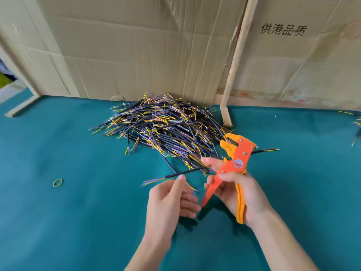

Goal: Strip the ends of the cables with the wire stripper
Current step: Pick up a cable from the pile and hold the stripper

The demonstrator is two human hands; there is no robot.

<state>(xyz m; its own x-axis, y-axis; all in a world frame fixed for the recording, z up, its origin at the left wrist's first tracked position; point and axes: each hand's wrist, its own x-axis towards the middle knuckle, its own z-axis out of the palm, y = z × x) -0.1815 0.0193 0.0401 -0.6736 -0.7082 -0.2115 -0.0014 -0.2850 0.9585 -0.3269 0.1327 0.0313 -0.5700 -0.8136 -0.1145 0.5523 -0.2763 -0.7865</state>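
A single cable [185,172] is pinched in the grip of the left hand [172,200], between thumb and forefinger, with its loose coloured cores fanned out to the left of that grip. The wire stripper [233,169] is held in the right hand [240,194], whose fingers are curled round the orange handles; the handles stand apart, so the jaws are judged unsqueezed. The step in hand is judged to be the presenting of a cable end to the tool. Next, an end must be fed into the jaws above the right grip and the handles squeezed. The pile of cables [166,130] lies on the desk [58,222] beyond both grips. The cable's right end is blurred against the right hand's fingers, and whether it is already stripped cannot be told.
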